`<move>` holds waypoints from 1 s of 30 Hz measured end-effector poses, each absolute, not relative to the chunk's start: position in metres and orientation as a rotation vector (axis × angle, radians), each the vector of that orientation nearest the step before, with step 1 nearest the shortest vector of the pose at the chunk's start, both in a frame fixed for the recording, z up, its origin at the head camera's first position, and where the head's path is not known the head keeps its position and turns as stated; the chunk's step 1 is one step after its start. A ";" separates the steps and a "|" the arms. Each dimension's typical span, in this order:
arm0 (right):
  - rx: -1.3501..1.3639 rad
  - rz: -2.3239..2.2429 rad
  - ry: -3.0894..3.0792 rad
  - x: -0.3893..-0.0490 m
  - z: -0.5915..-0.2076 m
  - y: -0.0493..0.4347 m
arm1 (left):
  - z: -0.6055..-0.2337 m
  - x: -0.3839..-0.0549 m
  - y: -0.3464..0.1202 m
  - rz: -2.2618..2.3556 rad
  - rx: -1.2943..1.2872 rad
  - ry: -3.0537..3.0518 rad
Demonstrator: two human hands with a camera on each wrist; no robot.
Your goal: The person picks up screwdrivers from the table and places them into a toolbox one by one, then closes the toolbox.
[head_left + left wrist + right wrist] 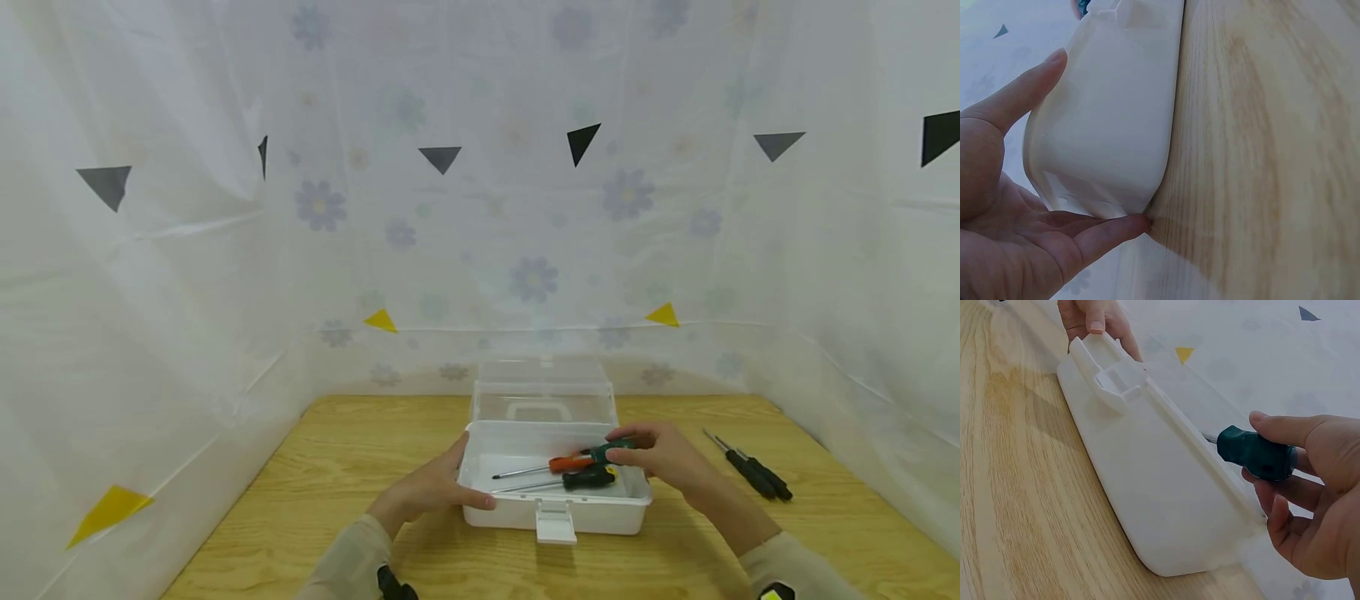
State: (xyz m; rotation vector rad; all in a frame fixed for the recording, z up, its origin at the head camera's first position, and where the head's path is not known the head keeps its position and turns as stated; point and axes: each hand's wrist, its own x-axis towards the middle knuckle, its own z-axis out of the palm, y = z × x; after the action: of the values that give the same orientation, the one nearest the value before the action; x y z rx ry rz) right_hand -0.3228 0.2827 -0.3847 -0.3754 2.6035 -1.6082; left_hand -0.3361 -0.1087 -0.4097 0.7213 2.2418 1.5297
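Note:
A white toolbox [510, 515] stands on the table with its clear lid [547, 404] swung back. My left hand [431, 492] grips the box's left end, thumb on the front rim and fingers along the side wall [1104, 106]. Over the right part of the box, my right hand [671, 458] pinches a screwdriver by its dark green handle [1254, 453], the shaft pointing into the box. Inside lie an orange-handled screwdriver [572, 463] and a black-handled screwdriver [588, 477], shafts to the left. The front latch [555, 525] hangs down.
To the right of the box, black-handled screwdrivers [757, 475] lie side by side on the wooden table [300, 517]. Pale floral sheeting [487, 208] with grey, black and yellow triangles surrounds the table at the back and sides.

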 end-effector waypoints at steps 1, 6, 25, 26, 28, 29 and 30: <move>-0.390 -1.595 2.604 -0.323 -0.385 0.282 | -0.410 -0.336 -0.108 1.531 0.726 2.241; -0.462 -1.538 2.637 -0.324 -0.387 0.277 | -0.408 -0.333 -0.108 1.514 0.704 2.262; -0.504 -1.356 2.885 -0.315 -0.385 0.270 | -0.412 -0.337 -0.107 1.542 0.727 2.233; -0.502 -1.352 2.893 -0.315 -0.384 0.271 | -0.412 -0.337 -0.107 1.541 0.726 2.236; -0.503 -1.351 2.904 -0.315 -0.383 0.273 | -0.412 -0.337 -0.107 1.533 0.719 2.247; -0.499 -1.352 2.908 -0.315 -0.382 0.274 | -0.412 -0.336 -0.107 1.532 0.720 2.250; -0.501 -1.352 2.912 -0.315 -0.381 0.275 | -0.412 -0.336 -0.107 1.528 0.716 2.254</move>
State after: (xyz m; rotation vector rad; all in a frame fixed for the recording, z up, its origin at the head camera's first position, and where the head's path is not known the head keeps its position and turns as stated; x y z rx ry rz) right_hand -0.3145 0.2752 -0.3809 -0.5011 2.9116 -1.3517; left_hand -0.3361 -0.1073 -0.4116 0.7160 2.2540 1.5276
